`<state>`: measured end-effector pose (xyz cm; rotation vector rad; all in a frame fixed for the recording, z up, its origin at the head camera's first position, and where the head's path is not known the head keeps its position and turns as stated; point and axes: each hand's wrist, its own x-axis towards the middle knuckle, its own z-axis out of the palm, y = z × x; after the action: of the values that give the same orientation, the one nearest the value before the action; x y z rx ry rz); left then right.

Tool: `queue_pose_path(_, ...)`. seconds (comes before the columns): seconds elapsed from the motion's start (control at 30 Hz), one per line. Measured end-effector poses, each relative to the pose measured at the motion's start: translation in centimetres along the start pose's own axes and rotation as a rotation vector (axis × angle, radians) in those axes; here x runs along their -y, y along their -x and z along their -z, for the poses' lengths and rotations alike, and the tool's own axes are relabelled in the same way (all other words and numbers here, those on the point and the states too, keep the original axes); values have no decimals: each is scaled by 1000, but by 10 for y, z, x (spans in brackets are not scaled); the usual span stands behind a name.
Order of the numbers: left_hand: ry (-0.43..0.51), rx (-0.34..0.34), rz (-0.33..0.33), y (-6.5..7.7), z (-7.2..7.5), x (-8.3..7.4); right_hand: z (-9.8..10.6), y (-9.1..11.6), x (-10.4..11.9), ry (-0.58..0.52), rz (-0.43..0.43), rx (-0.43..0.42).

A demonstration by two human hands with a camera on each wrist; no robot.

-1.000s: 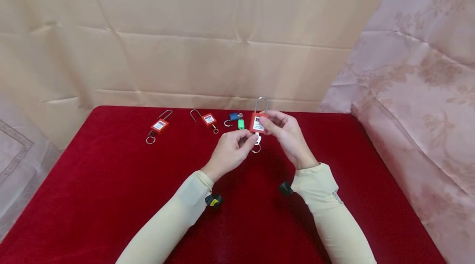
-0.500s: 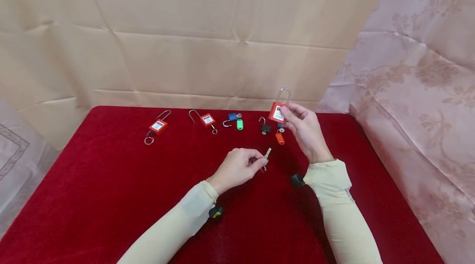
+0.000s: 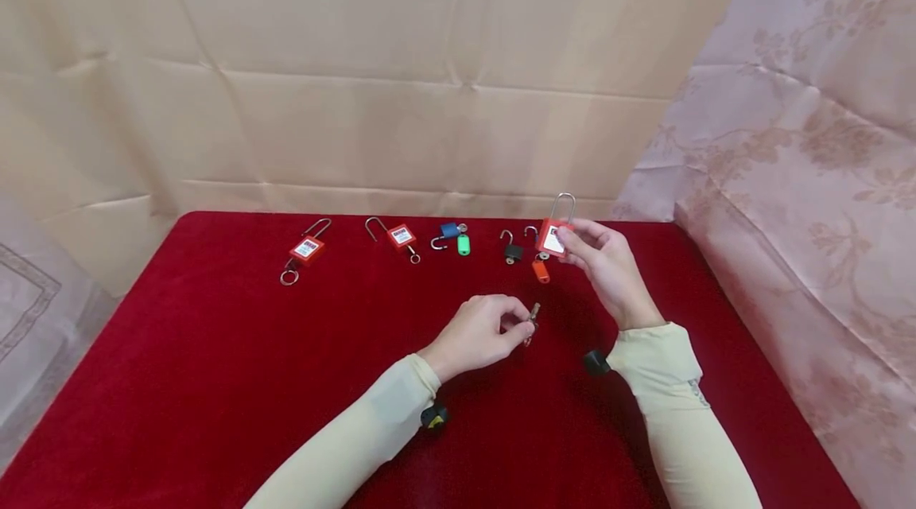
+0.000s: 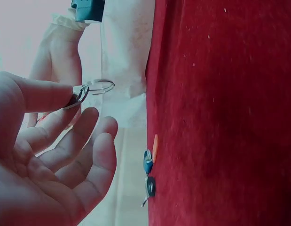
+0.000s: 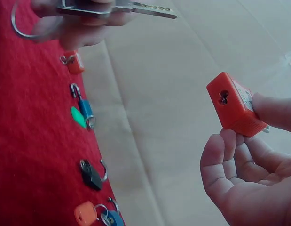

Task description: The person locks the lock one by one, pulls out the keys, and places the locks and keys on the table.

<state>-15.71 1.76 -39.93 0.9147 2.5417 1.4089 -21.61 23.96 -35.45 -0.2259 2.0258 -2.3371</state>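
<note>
Far left padlock: a red padlock (image 3: 308, 248) lies on the red cloth (image 3: 215, 382); its shackle stands open, and a ring is at its lower end.
Second padlock: another red padlock (image 3: 402, 236) lies near the first, also with open shackle and a ring.
Blue padlock: the blue padlock (image 3: 449, 231) lies on its side, shackle open, with a green tag (image 3: 463, 245) just beside it.
Left hand: the left hand (image 3: 481, 338) pinches a key (image 3: 535, 312) between thumb and forefinger; the key blade points upward.
Black padlock: the black padlock (image 3: 513, 254) lies with its shackle open.
Orange tag: the orange tag (image 3: 540, 270) lies beside a second blue padlock (image 5: 114, 218), which is partly hidden in the head view.
Raised padlock: the held padlock (image 3: 554, 238) is above the table, shackle upward, its keyhole (image 5: 224, 97) apart from the key.
Right hand: the right hand (image 3: 608, 266) grasps this padlock between thumb and fingers.
</note>
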Motion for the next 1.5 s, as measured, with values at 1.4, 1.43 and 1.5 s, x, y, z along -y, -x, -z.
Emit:
queue_pose_path(1.4,33,97,383,-9,-48,8,34,-5,-70,409,-344,167)
queue_pose_path(1.43,-4,94,379,-8,-47,8,34,-5,-70,424,-337,170)
queue_pose_path(1.5,-89,91,361,-8,-47,8,33,-4,-70,456,-323,178)
